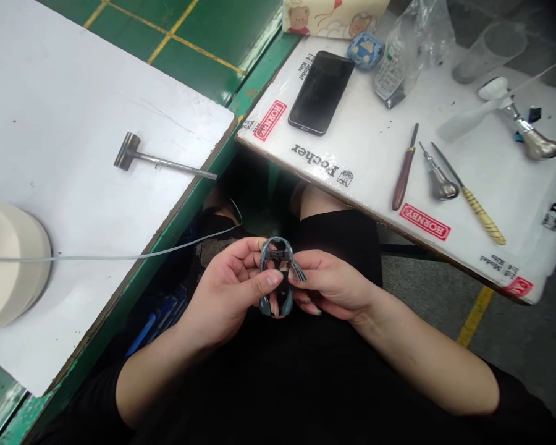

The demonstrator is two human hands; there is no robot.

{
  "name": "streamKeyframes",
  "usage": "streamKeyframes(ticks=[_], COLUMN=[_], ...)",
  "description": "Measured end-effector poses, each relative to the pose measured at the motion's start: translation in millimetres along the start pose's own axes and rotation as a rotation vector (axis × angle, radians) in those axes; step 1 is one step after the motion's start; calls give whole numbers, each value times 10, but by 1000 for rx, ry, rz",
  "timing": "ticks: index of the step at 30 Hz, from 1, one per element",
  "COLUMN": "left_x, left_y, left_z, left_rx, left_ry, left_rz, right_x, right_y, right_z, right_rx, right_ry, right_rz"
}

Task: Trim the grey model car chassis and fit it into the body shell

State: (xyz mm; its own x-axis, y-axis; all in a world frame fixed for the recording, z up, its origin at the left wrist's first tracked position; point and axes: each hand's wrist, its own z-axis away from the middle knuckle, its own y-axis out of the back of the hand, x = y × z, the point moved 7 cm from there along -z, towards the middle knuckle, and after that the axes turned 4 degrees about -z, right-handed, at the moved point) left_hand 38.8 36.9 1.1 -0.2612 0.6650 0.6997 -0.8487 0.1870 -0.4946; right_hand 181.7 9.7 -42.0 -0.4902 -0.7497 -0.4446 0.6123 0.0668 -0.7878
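Over my lap, both hands hold a small dark grey oval frame-like part (pixel 286 303) with an open middle and black bits inside. My left hand (pixel 231 281) grips its left side, thumb laid across the front. On the right side, the fingers of my right hand (pixel 328 281) pinch the part near a small ribbed dark piece (pixel 298 270) that sticks out. Whether that ribbed piece is joined to the frame I cannot tell. My fingers hide some of the part's back and edges.
Left, a white-topped table holds a small metal hammer (pixel 167 162) and a cream round object (pixel 13 266) crossed by a grey cord (pixel 120 256). Right, a board (pixel 361 167) carries a phone (pixel 322 93), a wooden-handled tool (pixel 404 173), a file (pixel 482 213), a plastic bag (pixel 408 55) and a clear cup (pixel 495 49).
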Motion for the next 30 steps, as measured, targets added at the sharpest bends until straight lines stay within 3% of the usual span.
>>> streamKeyframes(ticks=[15, 30], left_x=[-22, -135], left_y=[-79, -27], left_z=[12, -33], left_rx=[-62, -19], left_ry=[-38, 52], left_rz=[80, 125], right_x=[0, 76], right_y=[-27, 78], right_z=[65, 109], right_rx=[-21, 31], right_ry=[-27, -27], right_rz=[-30, -42])
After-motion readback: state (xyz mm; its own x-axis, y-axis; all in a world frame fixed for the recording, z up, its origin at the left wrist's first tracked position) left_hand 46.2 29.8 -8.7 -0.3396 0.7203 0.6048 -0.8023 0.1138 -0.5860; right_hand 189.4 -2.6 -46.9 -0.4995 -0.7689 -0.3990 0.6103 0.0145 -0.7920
